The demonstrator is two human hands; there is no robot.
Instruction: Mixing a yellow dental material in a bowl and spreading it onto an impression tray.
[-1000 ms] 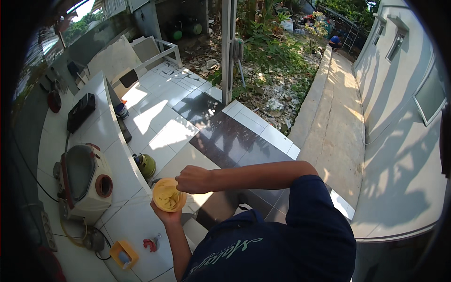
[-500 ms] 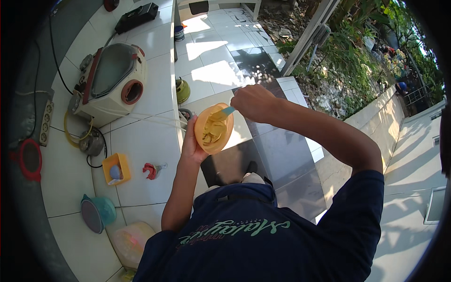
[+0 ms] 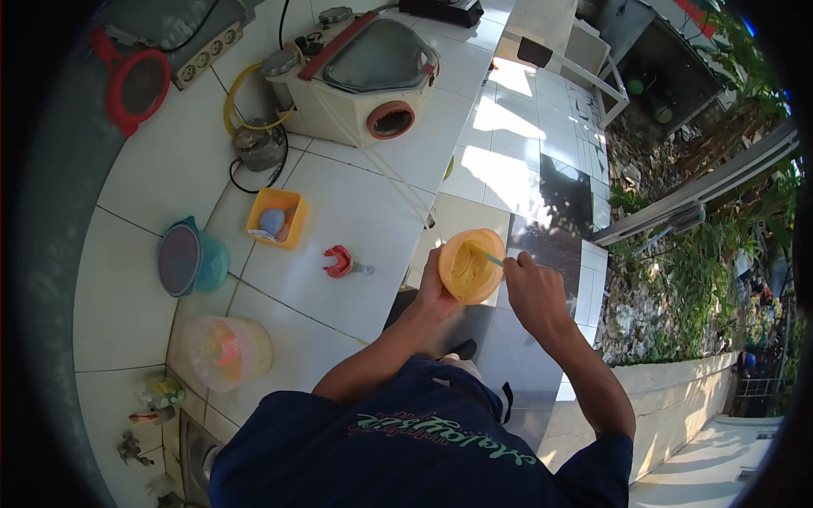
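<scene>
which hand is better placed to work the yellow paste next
Probably the right hand: it grips the spatula, which reaches into the bowl of paste. The left hand is occupied, holding the bowl from outside.

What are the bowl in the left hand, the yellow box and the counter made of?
Bowl: probably plastic or rubber; its orange wall looks smooth and evenly coloured, though which one I can't tell.
Yellow box: likely moulded plastic, smooth, judging by its uniform colour and rounded corners.
Counter: seemingly glazed ceramic tile; straight dark joints and a soft sheen suggest it.
</scene>
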